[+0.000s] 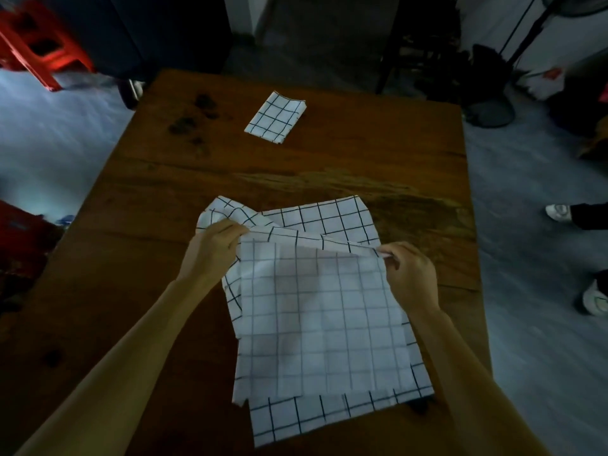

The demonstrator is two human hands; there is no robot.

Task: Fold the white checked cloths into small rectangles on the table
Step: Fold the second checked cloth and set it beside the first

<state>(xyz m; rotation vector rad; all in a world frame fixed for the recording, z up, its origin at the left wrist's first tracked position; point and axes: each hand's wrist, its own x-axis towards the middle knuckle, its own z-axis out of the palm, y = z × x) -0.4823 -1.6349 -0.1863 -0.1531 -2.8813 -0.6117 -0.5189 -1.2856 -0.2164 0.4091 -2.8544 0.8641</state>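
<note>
Midway, left hand (215,246) and right hand (406,269) each pinching the cloth (316,324), long axis running away from the person

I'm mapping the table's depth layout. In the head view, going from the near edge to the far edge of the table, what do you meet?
Large white checked cloth gripped by both hands → bare streaked patch of the brown wooden table → small folded white checked cloth rectangle.

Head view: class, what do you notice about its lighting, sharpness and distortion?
Head view: dim overall, with the large checked cloth the brightest area; the red stool and floor at the edges look smeared; the wide lens bows the table edges and stretches both forearms.
</note>
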